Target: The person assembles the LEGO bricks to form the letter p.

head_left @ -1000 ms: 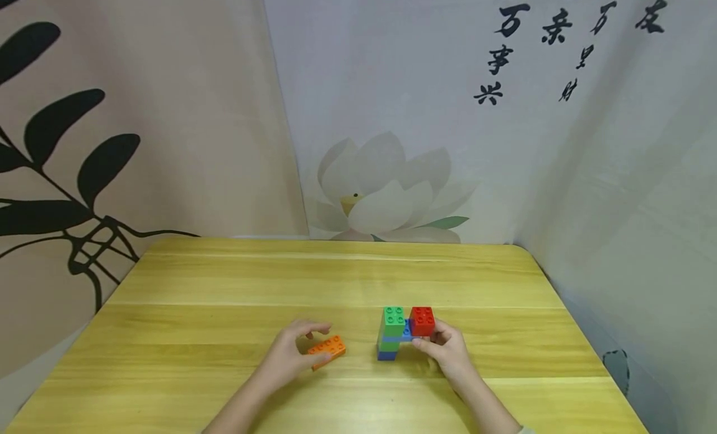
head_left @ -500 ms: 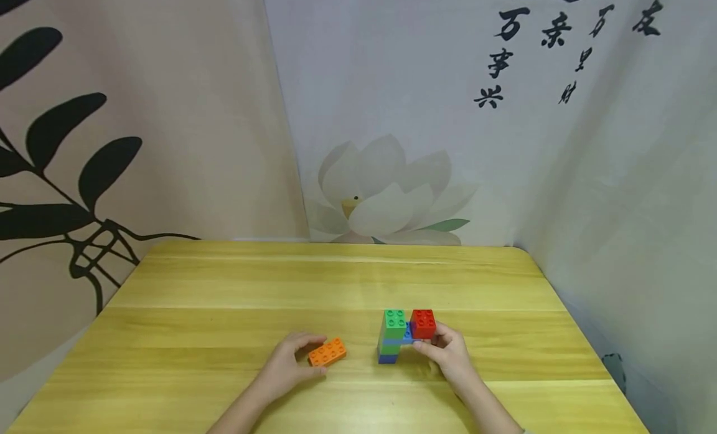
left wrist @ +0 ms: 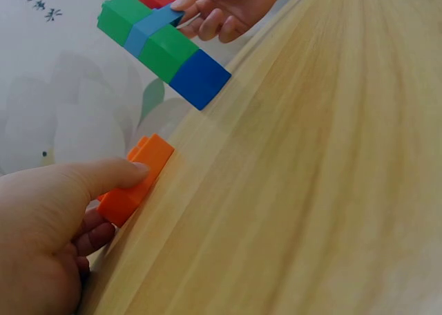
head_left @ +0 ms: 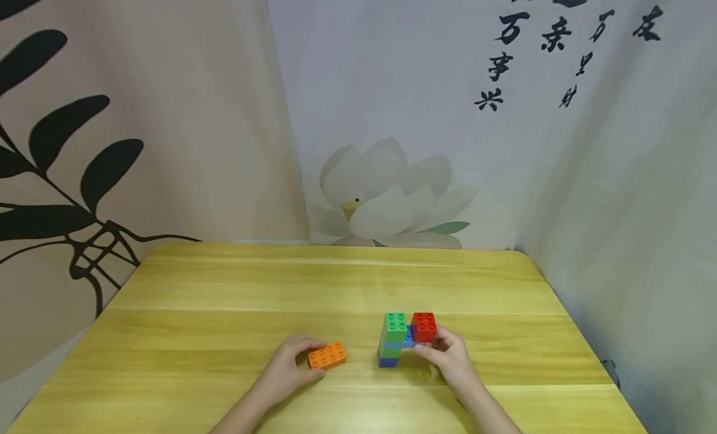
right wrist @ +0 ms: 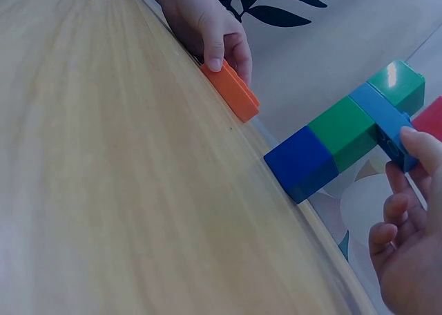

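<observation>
An orange toy brick (head_left: 327, 356) with studs on top lies on the table, and my left hand (head_left: 290, 370) pinches its left end between thumb and fingers. The left wrist view shows the thumb flat on the side of the brick. To the right stands a stack of bricks with a dark blue brick (right wrist: 304, 163) at the bottom, then a green brick (right wrist: 343, 134), a lighter blue brick (right wrist: 387, 121) jutting right, and a green one (head_left: 395, 326) on top. A red brick (head_left: 424, 327) sits on the jutting end. There my right hand (head_left: 452, 358) pinches the lighter blue brick.
The wooden table (head_left: 269, 278) reaches back to a pale cloth backdrop (head_left: 392, 79) with a printed flower, leaves and dark writing. Cloth also hangs along the table's right side.
The orange brick has turned slightly, its long side now closer to level, and the left thumb has shifted from over it to its near side. The right hand keeps its hold.
</observation>
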`<state>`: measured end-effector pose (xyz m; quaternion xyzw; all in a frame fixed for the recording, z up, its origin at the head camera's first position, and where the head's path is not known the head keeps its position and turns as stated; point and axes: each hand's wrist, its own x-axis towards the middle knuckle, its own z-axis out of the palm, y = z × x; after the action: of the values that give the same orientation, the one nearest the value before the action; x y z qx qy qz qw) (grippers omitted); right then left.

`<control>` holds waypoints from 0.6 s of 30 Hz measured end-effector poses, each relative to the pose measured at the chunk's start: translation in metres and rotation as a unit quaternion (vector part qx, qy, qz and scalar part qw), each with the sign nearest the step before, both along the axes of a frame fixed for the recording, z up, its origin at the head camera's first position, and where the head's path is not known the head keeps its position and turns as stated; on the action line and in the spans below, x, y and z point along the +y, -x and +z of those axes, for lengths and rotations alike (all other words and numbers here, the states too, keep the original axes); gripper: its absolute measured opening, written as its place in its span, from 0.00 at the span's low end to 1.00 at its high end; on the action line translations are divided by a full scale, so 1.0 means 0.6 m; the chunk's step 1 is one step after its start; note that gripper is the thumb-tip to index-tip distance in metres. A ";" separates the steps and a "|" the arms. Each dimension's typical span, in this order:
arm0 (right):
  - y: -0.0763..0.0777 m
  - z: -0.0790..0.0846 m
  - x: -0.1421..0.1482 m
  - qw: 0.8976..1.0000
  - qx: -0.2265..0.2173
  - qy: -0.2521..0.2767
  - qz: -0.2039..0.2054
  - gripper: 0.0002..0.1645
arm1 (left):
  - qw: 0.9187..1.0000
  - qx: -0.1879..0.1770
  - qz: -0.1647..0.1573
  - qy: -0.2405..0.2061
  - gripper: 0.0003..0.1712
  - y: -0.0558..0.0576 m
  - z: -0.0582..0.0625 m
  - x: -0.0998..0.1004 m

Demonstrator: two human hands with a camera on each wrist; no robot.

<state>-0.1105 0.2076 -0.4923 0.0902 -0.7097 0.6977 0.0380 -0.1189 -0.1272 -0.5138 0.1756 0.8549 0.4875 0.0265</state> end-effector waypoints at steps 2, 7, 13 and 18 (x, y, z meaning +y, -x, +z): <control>-0.001 0.000 0.000 1.000 0.000 0.000 0.001 0.16 | 1.000 0.001 -0.001 -0.002 0.24 -0.001 0.000 -0.001; -0.002 -0.001 0.000 1.000 0.001 0.004 0.011 0.19 | 1.000 0.005 0.000 -0.008 0.24 -0.003 0.001 -0.003; -0.001 0.000 -0.002 1.000 -0.005 0.005 0.006 0.19 | 1.000 0.011 0.013 -0.024 0.24 -0.003 0.007 -0.002; 0.002 0.000 -0.003 1.000 0.002 0.002 0.003 0.17 | 0.999 0.018 0.017 -0.047 0.24 -0.004 0.017 0.002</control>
<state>-0.1119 0.2060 -0.4924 0.0939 -0.7077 0.6993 0.0375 -0.1167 -0.1261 -0.5038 0.1707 0.8340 0.5247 -0.0054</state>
